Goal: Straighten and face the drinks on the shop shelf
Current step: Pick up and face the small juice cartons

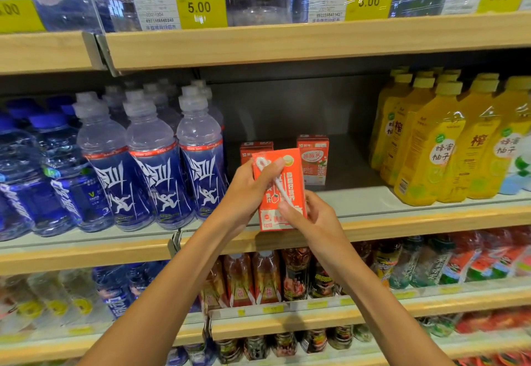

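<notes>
An orange-red drink carton (290, 181) with a wrapped white straw on its side is held tilted in front of the middle shelf (402, 216). My left hand (250, 190) grips its upper left edge, thumb over the top corner. My right hand (310, 216) pinches its lower right part. Two more red cartons stand upright further back on the shelf, one (313, 159) to the right with its front showing, one (254, 148) mostly hidden behind the held carton.
Blue sports-drink bottles (149, 170) stand in rows left of the cartons, yellow honey-pomelo bottles (428, 147) to the right. Bare shelf floor lies between the cartons and the yellow bottles. Price tags (201, 11) line the shelf above; more bottles fill the lower shelves.
</notes>
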Demonstrator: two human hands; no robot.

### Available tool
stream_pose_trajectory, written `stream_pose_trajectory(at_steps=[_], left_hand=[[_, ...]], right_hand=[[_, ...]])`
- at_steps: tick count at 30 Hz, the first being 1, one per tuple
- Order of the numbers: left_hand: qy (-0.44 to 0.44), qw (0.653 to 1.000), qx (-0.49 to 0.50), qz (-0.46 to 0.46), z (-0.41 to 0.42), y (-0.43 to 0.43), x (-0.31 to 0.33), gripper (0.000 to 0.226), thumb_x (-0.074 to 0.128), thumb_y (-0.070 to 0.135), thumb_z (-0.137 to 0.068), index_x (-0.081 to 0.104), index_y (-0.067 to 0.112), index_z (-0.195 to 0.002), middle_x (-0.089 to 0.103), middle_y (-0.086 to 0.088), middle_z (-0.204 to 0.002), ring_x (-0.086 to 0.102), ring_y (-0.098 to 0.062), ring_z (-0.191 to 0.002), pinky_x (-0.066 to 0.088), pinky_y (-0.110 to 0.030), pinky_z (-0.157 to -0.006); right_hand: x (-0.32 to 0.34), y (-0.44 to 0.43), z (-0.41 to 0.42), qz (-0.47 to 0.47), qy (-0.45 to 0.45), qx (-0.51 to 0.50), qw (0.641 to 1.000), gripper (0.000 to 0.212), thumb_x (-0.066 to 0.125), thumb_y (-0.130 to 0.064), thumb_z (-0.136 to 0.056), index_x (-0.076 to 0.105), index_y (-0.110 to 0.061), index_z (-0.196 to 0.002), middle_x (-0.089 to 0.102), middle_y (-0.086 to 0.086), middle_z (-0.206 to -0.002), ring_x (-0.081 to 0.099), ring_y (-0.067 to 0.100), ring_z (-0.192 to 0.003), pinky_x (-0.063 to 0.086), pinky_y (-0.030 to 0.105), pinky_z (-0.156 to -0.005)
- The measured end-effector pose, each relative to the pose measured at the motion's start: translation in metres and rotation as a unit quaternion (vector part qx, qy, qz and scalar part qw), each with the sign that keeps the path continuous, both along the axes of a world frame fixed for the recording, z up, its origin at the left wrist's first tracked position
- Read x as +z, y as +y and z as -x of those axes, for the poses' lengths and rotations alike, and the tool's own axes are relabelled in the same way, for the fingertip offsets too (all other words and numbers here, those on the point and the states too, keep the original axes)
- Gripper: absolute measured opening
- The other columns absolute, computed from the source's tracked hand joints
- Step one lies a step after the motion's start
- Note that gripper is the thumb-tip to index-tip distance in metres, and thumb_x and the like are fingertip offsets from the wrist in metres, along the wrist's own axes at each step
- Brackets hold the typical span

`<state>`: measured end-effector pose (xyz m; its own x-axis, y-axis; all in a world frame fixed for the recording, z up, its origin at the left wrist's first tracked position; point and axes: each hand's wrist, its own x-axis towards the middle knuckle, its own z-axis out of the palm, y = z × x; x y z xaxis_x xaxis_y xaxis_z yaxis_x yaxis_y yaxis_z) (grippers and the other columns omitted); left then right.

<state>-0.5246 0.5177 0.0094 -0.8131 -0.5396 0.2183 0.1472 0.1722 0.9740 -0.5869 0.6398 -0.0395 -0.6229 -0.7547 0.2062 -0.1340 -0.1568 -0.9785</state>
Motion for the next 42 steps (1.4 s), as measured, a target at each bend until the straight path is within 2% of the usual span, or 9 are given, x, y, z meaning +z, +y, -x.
stream_pose_trajectory(at_steps=[10,14,16,19,22,26,31,37,42], left_hand=[[-0.01,0.993,0.047,0.104,0.001,0.01,-0.009,0.048,0.051,0.053,-0.083,0.053,0.022,-0.119,0.066,0.01,-0.103,0.068,0.001,-0.087,0.053,-0.011,-0.067],[0.001,0.994,0.076,0.082,0.007,0.025,-0.011,0.021,0.059,0.043,-0.088,0.046,0.036,-0.103,0.058,0.022,-0.088,0.06,0.02,-0.072,0.044,-0.003,-0.053],[0.001,0.992,0.096,0.077,0.01,0.031,-0.008,0.03,0.063,0.043,-0.085,0.04,0.034,-0.101,0.053,0.024,-0.086,0.056,0.024,-0.067,0.041,-0.002,-0.048],[0.001,0.987,0.14,0.084,0.013,0.033,-0.006,0.051,0.066,0.046,-0.082,0.033,0.027,-0.116,0.05,0.021,-0.092,0.061,0.006,-0.073,0.045,-0.005,-0.05],[-0.006,0.985,0.147,0.086,0.011,0.027,-0.004,0.05,0.068,0.045,-0.08,0.042,0.024,-0.118,0.057,0.014,-0.099,0.063,-0.006,-0.086,0.053,-0.016,-0.068],[-0.01,0.996,0.047,0.074,0.003,0.014,0.0,0.06,0.064,0.051,-0.073,0.055,0.017,-0.122,0.067,0.003,-0.108,0.068,-0.012,-0.097,0.058,-0.022,-0.077],[0.004,0.998,-0.041,0.055,-0.001,0.006,0.002,0.069,0.061,0.054,-0.069,0.057,0.014,-0.125,0.068,-0.001,-0.116,0.065,-0.013,-0.107,0.054,-0.029,-0.09],[0.018,0.996,-0.013,0.089,0.0,0.014,0.0,0.039,0.053,0.053,-0.076,0.058,0.031,-0.109,0.067,0.014,-0.101,0.065,0.004,-0.095,0.052,-0.012,-0.07],[0.032,0.992,0.066,0.101,0.009,0.029,-0.008,0.029,0.062,0.047,-0.081,0.047,0.037,-0.104,0.062,0.019,-0.094,0.062,0.016,-0.082,0.049,-0.008,-0.062]], right_hand=[[-0.006,-0.008,-0.006,0.005,0.095,-0.143,0.985,0.043,0.067,-0.036,-0.084,0.05,-0.021,-0.121,0.061,-0.011,-0.104,0.059,-0.007,-0.095,0.049,0.009,-0.075],[-0.007,-0.012,-0.011,0.05,0.133,-0.187,0.972,0.032,0.069,-0.023,-0.085,0.047,-0.033,-0.106,0.058,-0.018,-0.095,0.058,-0.014,-0.087,0.044,0.002,-0.064],[-0.008,-0.013,-0.012,0.067,0.147,-0.195,0.967,0.036,0.069,-0.013,-0.085,0.045,-0.035,-0.1,0.059,-0.015,-0.092,0.06,-0.01,-0.085,0.045,0.003,-0.061],[-0.01,-0.014,-0.013,0.059,0.165,-0.189,0.966,0.039,0.071,-0.016,-0.083,0.046,-0.03,-0.109,0.061,-0.009,-0.099,0.06,-0.003,-0.089,0.047,0.006,-0.068],[-0.008,-0.012,-0.01,0.029,0.163,-0.153,0.974,0.048,0.073,-0.025,-0.081,0.044,-0.028,-0.119,0.06,-0.013,-0.106,0.06,-0.003,-0.095,0.048,0.006,-0.073],[-0.005,-0.002,0.001,0.022,0.065,-0.054,0.996,0.058,0.069,-0.051,-0.077,0.044,-0.033,-0.127,0.059,-0.016,-0.117,0.058,-0.009,-0.101,0.047,0.006,-0.073],[-0.003,0.0,0.01,0.001,0.019,0.014,1.0,0.06,0.068,-0.052,-0.073,0.05,-0.032,-0.126,0.066,-0.018,-0.113,0.062,-0.005,-0.103,0.048,0.008,-0.075],[-0.004,-0.008,0.007,0.021,0.045,-0.081,0.995,0.057,0.07,-0.052,-0.067,0.054,-0.026,-0.116,0.068,-0.013,-0.1,0.063,-0.007,-0.092,0.048,0.007,-0.071],[-0.006,-0.016,0.003,0.022,0.128,-0.187,0.974,0.053,0.076,-0.017,-0.077,0.044,-0.02,-0.119,0.059,-0.007,-0.104,0.057,-0.011,-0.089,0.045,0.003,-0.066]])
